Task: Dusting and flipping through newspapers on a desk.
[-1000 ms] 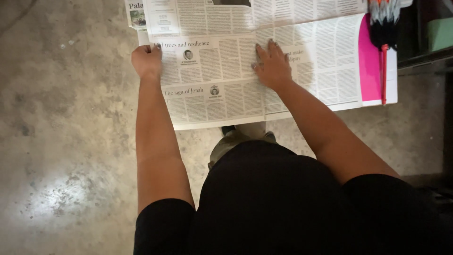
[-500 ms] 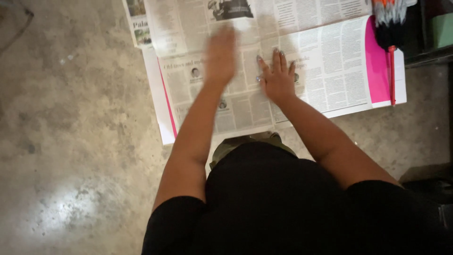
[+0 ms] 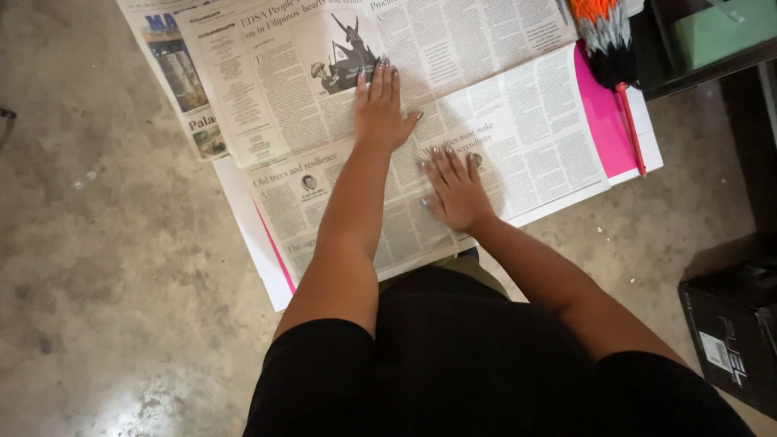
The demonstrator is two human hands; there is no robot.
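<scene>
Newspaper sheets (image 3: 526, 137) lie spread flat on a concrete floor, on top of pink paper (image 3: 603, 121) and white paper (image 3: 251, 235). My left hand (image 3: 380, 109) presses palm down on the upper newspaper sheet, fingers spread, just below a printed photo. My right hand (image 3: 455, 190) lies flat on the lower sheet, a little nearer to me, fingers apart. Neither hand holds anything.
A duster (image 3: 605, 36) with orange and grey fibres and a red handle lies at the pink paper's right edge. A dark shelf with a green box (image 3: 712, 28) stands at the top right. A black box (image 3: 732, 324) sits on the floor at the right.
My left hand left the newspaper's left edge, swept right and forward, and now rests flat beside the right hand. A second sheet now shows on top, and the view has shifted.
</scene>
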